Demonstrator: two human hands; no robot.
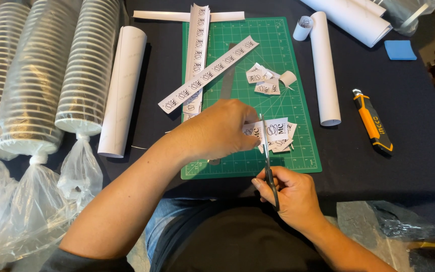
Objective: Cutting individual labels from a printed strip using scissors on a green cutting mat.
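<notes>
My left hand (217,128) pinches a short white strip of printed labels (273,130) over the green cutting mat (298,100). My right hand (290,194), near the table's front edge, grips black-handled scissors (268,156) whose blades point away from me and cut into that strip. A small pile of cut labels (280,145) lies on the mat just under the strip. Another pile of cut labels (264,80) sits farther back on the mat. Long printed label strips (197,45) lie across the mat's left side, one of them diagonal.
Sleeves of stacked cups in clear plastic bags (36,75) lie at the left. White paper rolls (124,85) (324,65) flank the mat. An orange and black utility knife (372,121) and a blue block (400,49) lie at the right on the black tablecloth.
</notes>
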